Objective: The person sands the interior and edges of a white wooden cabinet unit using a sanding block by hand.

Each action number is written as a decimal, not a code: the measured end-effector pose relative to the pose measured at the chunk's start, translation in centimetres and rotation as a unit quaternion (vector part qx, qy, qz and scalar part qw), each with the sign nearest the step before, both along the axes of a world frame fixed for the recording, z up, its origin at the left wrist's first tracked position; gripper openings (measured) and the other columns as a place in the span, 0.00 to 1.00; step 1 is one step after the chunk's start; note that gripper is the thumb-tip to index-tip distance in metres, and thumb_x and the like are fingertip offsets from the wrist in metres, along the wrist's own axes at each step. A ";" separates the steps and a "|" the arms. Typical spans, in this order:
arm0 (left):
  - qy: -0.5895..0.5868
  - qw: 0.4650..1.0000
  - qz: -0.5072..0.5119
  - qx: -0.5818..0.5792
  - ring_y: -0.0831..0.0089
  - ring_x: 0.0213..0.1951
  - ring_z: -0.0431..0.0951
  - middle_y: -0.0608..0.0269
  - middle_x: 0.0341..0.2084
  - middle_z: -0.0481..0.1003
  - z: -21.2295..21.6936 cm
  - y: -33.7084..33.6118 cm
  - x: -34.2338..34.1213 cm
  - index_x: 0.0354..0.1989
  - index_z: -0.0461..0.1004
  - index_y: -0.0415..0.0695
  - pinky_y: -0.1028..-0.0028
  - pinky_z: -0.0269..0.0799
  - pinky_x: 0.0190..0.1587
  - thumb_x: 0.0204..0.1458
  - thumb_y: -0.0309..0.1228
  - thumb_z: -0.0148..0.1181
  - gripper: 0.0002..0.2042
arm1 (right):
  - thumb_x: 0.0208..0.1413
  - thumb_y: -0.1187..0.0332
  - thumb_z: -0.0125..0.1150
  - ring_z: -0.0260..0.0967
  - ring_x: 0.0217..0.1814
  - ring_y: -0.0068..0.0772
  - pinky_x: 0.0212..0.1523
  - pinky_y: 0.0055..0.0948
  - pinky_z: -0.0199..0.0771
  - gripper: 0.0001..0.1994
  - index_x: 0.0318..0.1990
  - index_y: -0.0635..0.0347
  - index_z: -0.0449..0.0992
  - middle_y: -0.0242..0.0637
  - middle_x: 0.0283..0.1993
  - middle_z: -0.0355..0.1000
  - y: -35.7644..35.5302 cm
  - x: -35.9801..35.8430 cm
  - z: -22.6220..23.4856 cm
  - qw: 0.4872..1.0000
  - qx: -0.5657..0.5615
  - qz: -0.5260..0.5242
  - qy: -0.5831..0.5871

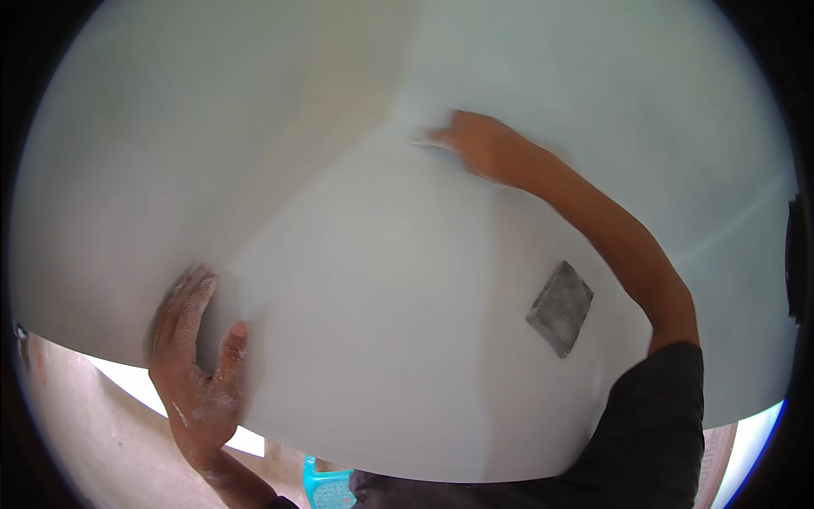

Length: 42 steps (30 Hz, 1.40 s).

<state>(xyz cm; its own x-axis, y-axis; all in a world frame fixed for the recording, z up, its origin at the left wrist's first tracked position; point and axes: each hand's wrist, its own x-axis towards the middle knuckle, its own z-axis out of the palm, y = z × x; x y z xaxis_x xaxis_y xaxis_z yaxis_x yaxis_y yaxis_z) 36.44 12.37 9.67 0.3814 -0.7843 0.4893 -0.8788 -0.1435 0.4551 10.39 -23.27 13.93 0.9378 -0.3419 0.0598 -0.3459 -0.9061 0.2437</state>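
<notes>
A broad, smooth white surface (365,339) fills most of the view, with faint edges and shadows crossing it. My left hand (195,365), dusted with white powder, rests on its near left part, fingers stretched and thumb apart. Farther off, past the middle, my right hand (483,146) reaches leftward over the same surface. Its fingers are drawn together and blurred by motion; a pale thin streak shows at their tips, and I cannot make out what it is. Beside my right forearm a grey sanding block (561,310) lies on the white surface, touched by neither hand.
A turquoise plastic chair (329,485) stands below the near edge of the surface. Pale dusty floor (102,424) shows at the lower left. A dark object (795,259) sits at the far right rim.
</notes>
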 end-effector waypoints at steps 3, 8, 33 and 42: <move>0.001 1.000 0.011 0.003 0.46 0.62 0.73 0.47 0.56 0.77 0.0 0.1 -0.4 0.55 0.77 0.38 0.49 0.63 0.66 0.60 0.45 0.61 0.24 | 0.42 0.87 0.63 0.68 0.53 0.46 0.59 0.41 0.70 0.38 0.66 0.53 0.70 0.41 0.54 0.73 3.3 -12.2 1.1 0.996 0.019 -0.090 0.011; -0.040 0.999 0.001 0.021 0.46 0.64 0.70 0.46 0.59 0.74 0.1 0.1 -0.9 0.59 0.75 0.39 0.49 0.62 0.68 0.61 0.46 0.59 0.25 | 0.49 0.84 0.62 0.72 0.51 0.46 0.54 0.40 0.77 0.32 0.65 0.58 0.69 0.43 0.49 0.78 7.6 -25.5 2.3 0.971 -0.010 -0.237 0.022; -0.136 0.955 -0.101 0.245 0.45 0.75 0.46 0.36 0.74 0.48 1.0 -26.8 -4.7 0.72 0.49 0.28 0.54 0.45 0.75 0.66 0.57 0.37 0.41 | 0.56 0.74 0.65 0.73 0.48 0.42 0.50 0.38 0.79 0.13 0.49 0.63 0.80 0.40 0.47 0.75 5.3 -19.5 0.1 0.960 -0.047 -0.146 -0.234; -0.127 0.943 -0.005 0.307 0.28 0.73 0.44 0.22 0.71 0.44 0.5 -31.2 -12.1 0.71 0.49 0.23 0.42 0.41 0.73 0.64 0.59 0.30 0.44 | 0.52 0.82 0.62 0.72 0.52 0.41 0.51 0.37 0.79 0.17 0.51 0.63 0.79 0.38 0.50 0.74 2.8 -26.4 -0.2 0.992 -0.026 -0.061 -0.103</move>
